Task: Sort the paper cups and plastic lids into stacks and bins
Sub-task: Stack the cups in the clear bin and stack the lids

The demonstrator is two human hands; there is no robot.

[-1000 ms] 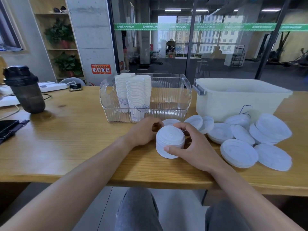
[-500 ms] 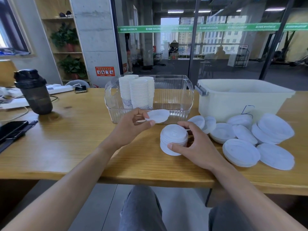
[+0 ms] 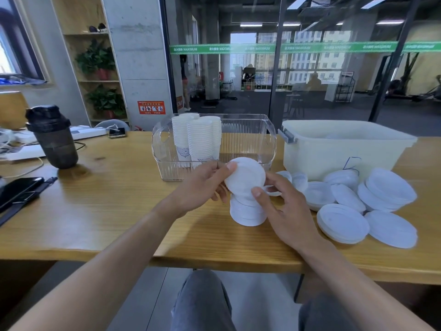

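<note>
You are holding a single white lid (image 3: 245,177) tilted on edge above the small stack of lids (image 3: 248,211) that is standing near the front of the wooden table (image 3: 114,211). Your left hand (image 3: 202,185) is pinching the lid's left rim, thumb on the face and fingers curled behind. Your right hand (image 3: 284,206) is steadying it from the right, thumb pressing its lower edge and fingers curled round the far rim. The lid is sitting just over the stack; whether they are touching I cannot tell. More loose lids (image 3: 343,220) are lying to the right, in front of the white bin (image 3: 338,149). Stacked paper cups (image 3: 198,137) are standing in the left end of the clear bin (image 3: 250,144). A dark bottle (image 3: 52,137) is standing at far left.
</note>
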